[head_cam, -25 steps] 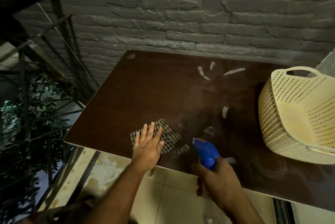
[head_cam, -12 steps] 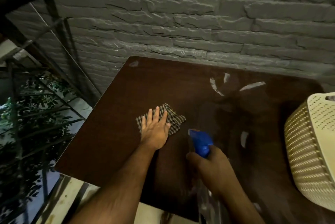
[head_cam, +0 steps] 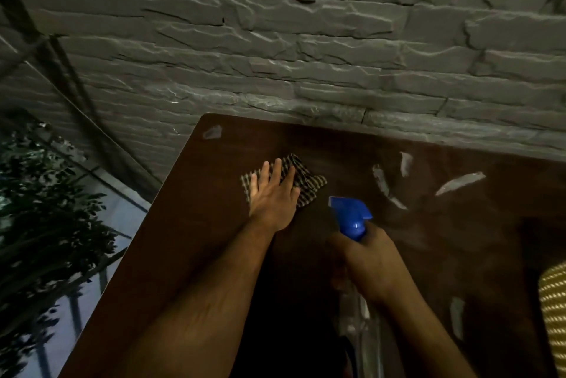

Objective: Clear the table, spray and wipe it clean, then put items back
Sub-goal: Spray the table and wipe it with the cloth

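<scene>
While the person leans over a dark brown table (head_cam: 196,255) pushed against a grey stone wall (head_cam: 275,41), both hands are busy with cleaning. Their left hand (head_cam: 272,194) lies flat, fingers straight and spread, pressing a small checked cloth (head_cam: 306,183) onto the tabletop near the far left corner. The flat palm looks suited to spreading pressure across the cloth so it drags evenly over the wood.

Their right hand (head_cam: 370,264) is curled around the neck of a spray bottle (head_cam: 352,218), gripping it above the middle of the table, just beside the cloth. The blue nozzle points forward and left, toward the patch near the cloth, probably so fresh spray lands where the wiping goes. The clear body of the bottle hangs below the hand and is hard to make out in the dim light.

Pale scuffs or scraps (head_cam: 459,183) mark the tabletop toward the far right edge, with another mark close to the far left corner; I cannot tell whether they are wet streaks or worn patches. At the right edge, a sliver of a cream woven basket (head_cam: 554,310) shows, seemingly resting on the table. Beyond the left edge, leafy branches (head_cam: 46,224) and railings are visible.

By my judgement, the spray and wipe step is under way, and putting things back has not begun.
</scene>
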Action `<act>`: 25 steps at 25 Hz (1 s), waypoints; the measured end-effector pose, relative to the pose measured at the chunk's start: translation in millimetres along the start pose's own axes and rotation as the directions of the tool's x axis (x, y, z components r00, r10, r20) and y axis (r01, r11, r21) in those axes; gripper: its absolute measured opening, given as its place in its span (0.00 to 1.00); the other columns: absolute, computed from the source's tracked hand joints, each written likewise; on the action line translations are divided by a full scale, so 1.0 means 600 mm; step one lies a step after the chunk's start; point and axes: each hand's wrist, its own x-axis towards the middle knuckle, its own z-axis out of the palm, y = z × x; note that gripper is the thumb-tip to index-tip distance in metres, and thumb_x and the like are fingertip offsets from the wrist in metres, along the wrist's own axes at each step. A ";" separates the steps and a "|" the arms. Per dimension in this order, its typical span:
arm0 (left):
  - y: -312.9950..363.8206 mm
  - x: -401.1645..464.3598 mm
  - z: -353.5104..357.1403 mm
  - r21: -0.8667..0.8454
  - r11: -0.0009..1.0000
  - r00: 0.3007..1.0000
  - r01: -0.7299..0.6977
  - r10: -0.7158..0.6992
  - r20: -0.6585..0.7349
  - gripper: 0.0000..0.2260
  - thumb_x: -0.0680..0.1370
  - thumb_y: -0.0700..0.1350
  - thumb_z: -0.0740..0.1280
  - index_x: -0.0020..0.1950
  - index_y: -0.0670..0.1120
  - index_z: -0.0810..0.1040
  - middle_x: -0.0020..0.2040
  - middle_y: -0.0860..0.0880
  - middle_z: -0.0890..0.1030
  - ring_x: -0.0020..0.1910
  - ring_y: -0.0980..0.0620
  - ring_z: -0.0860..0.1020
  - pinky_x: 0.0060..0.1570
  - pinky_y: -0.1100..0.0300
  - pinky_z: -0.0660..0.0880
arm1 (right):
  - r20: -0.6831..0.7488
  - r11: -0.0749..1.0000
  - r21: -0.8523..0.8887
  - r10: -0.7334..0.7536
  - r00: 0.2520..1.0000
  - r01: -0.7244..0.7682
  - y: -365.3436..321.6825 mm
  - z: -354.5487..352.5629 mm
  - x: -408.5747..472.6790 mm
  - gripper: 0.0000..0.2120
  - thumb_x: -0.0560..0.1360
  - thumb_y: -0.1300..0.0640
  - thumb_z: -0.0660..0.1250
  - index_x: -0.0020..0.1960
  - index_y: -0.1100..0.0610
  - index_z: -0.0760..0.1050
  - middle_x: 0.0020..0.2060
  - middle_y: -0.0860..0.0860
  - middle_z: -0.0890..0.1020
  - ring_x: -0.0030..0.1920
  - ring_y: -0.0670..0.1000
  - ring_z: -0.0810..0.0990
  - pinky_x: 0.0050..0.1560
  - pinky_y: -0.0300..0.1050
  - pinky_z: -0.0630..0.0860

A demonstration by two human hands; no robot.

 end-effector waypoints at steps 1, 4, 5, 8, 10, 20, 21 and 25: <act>0.001 0.023 -0.003 -0.003 1.000 1.000 -0.001 0.001 0.001 0.25 0.83 0.58 0.47 0.79 0.56 0.48 0.80 0.51 0.40 0.78 0.47 0.37 0.75 0.43 0.37 | -0.001 1.000 0.001 0.010 1.000 -0.010 -0.012 -0.003 0.017 0.16 0.60 0.45 0.68 0.41 0.54 0.76 0.29 0.55 0.81 0.32 0.60 0.83 0.40 0.67 0.81; 0.014 0.073 -0.008 -0.009 1.000 1.000 0.008 -0.008 -0.013 0.25 0.83 0.58 0.47 0.80 0.55 0.48 0.80 0.49 0.41 0.78 0.46 0.37 0.74 0.43 0.37 | -0.011 1.000 0.006 0.020 1.000 -0.020 -0.040 -0.015 0.052 0.10 0.67 0.50 0.70 0.44 0.53 0.74 0.31 0.58 0.82 0.33 0.61 0.82 0.42 0.68 0.80; 0.021 0.088 -0.009 -0.017 1.000 0.999 0.023 -0.023 -0.031 0.26 0.83 0.58 0.47 0.80 0.54 0.48 0.80 0.49 0.42 0.78 0.46 0.38 0.74 0.43 0.38 | -0.031 1.000 0.004 0.016 0.999 -0.016 -0.047 -0.019 0.062 0.09 0.67 0.50 0.69 0.43 0.52 0.73 0.33 0.60 0.83 0.35 0.63 0.83 0.43 0.69 0.80; 0.048 0.123 -0.012 -0.041 0.996 0.992 0.079 -0.083 -0.092 0.26 0.83 0.56 0.48 0.80 0.52 0.50 0.81 0.46 0.45 0.78 0.44 0.40 0.73 0.42 0.39 | -0.066 1.000 0.006 0.022 0.998 -0.022 -0.061 -0.032 0.085 0.08 0.70 0.52 0.69 0.42 0.52 0.70 0.35 0.61 0.84 0.36 0.63 0.84 0.44 0.67 0.81; 0.071 0.141 -0.014 -0.070 0.989 0.985 0.130 -0.137 -0.104 0.26 0.83 0.56 0.49 0.80 0.50 0.50 0.80 0.44 0.45 0.78 0.42 0.40 0.73 0.40 0.39 | -0.071 0.999 0.023 0.033 0.997 -0.031 -0.065 -0.041 0.097 0.07 0.71 0.53 0.69 0.44 0.50 0.71 0.34 0.58 0.83 0.32 0.59 0.84 0.42 0.65 0.82; 0.219 0.225 -0.011 -0.196 0.881 0.896 0.430 -0.443 -0.024 0.30 0.83 0.55 0.50 0.79 0.42 0.44 0.78 0.38 0.37 0.76 0.35 0.34 0.69 0.38 0.30 | -0.095 0.991 0.070 0.122 0.988 -0.115 -0.049 -0.092 0.115 0.07 0.73 0.55 0.70 0.49 0.54 0.74 0.32 0.55 0.83 0.30 0.53 0.82 0.39 0.54 0.83; 0.224 0.225 -0.011 -0.192 0.879 0.894 0.436 -0.448 -0.022 0.31 0.83 0.55 0.50 0.79 0.41 0.44 0.78 0.37 0.37 0.76 0.35 0.34 0.69 0.38 0.29 | -0.091 0.991 0.069 0.118 0.989 -0.112 -0.048 -0.096 0.111 0.07 0.73 0.55 0.70 0.49 0.55 0.74 0.31 0.55 0.83 0.28 0.52 0.82 0.36 0.51 0.81; 0.232 0.195 -0.001 -0.112 0.972 0.975 0.208 -0.216 -0.057 0.30 0.83 0.56 0.50 0.80 0.43 0.46 0.79 0.39 0.41 0.77 0.38 0.37 0.71 0.40 0.32 | -0.075 0.993 0.059 0.109 0.991 -0.105 -0.049 -0.101 0.098 0.08 0.75 0.56 0.68 0.52 0.57 0.73 0.31 0.55 0.83 0.26 0.50 0.81 0.31 0.45 0.76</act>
